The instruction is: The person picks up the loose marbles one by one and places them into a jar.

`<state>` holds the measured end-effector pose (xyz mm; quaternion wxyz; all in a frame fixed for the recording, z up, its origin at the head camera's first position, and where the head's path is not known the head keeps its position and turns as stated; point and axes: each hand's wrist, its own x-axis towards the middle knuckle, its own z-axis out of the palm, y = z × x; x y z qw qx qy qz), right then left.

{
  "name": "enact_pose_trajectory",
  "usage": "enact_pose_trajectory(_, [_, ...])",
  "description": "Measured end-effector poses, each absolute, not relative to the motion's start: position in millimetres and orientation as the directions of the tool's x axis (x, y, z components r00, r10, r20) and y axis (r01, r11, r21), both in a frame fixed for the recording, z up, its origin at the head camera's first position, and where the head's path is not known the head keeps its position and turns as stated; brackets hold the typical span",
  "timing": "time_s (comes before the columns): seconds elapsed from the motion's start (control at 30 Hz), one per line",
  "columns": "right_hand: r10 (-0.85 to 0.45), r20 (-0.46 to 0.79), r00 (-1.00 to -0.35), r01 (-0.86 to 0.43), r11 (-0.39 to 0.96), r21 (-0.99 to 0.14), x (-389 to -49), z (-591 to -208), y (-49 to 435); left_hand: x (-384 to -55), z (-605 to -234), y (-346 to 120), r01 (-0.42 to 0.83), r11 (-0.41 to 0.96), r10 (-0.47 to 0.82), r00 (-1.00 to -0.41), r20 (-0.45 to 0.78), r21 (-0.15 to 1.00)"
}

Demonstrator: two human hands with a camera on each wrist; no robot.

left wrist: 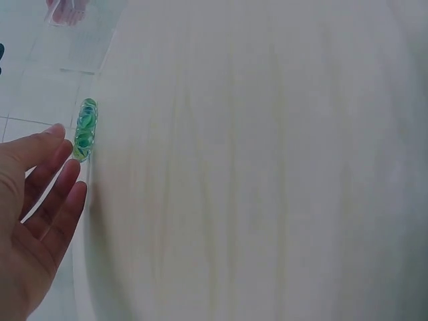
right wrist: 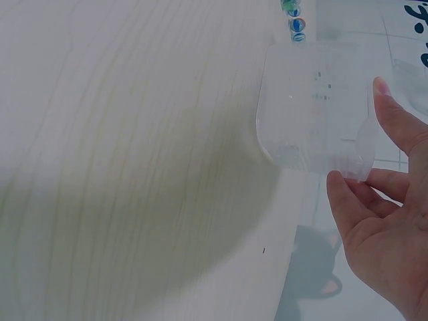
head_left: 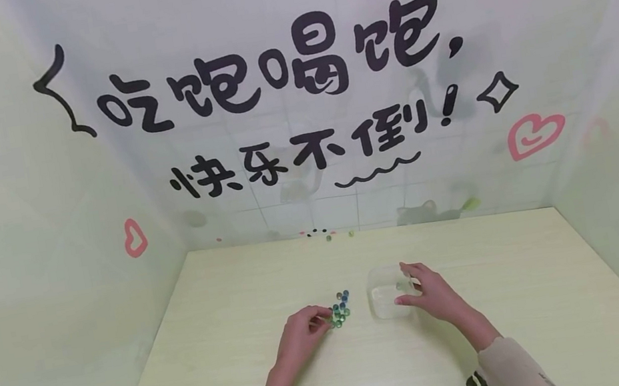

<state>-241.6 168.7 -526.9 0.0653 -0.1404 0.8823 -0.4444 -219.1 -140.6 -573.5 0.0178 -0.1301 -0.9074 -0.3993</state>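
A loose cluster of green and blue glass marbles [head_left: 337,313] lies on the table, a little left of the middle. My left hand [head_left: 305,329] is at the cluster's left edge, its fingertips right at the green marbles [left wrist: 85,130]. In the left wrist view its thumb and index fingertip come close together, and the other fingers are loosely extended. To the right of the marbles stands a clear plastic box [head_left: 384,302]. My right hand [head_left: 432,295] holds this box by its right side, thumb at the near part and fingers at the far part.
Two more marbles [head_left: 329,238] lie far back on the pale wooden table [head_left: 363,380], near the back wall [head_left: 301,214]. Printed cloth walls close off the table at the back, left and right.
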Motion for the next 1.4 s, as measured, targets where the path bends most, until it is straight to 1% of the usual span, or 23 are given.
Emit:
enact_pose_trajectory(0.6, [-0.305, 0.009, -0.952, -0.188, 0.564, -0.804, -241.1, -527.4, 167.3, -215.5, -573.2, -138.9, 0.260, 0.729, 0.227, -0.964, 0.134, 0.634])
enact_pose_trajectory(0.77, [-0.305, 0.014, -0.952, -0.195, 0.572, -0.797, -240.9, -527.0, 167.5, -215.0, -572.5, -137.8, 0.285, 0.758, 0.243, -0.958, 0.152, 0.586])
enact_pose_trajectory(0.93, [-0.304, 0.012, -0.953, -0.192, 0.570, -0.799, -240.6, -526.2, 168.2, -214.5, -572.6, -136.5, 0.266, 0.791, 0.228, -0.964, 0.138, 0.551])
enact_pose_trajectory(1.4, [-0.309, 0.014, -0.951, -0.198, 0.573, -0.796, -240.7, -527.0, 168.9, -215.8, -576.6, -132.0, 0.270, 0.842, 0.222, -0.962, 0.156, 0.467])
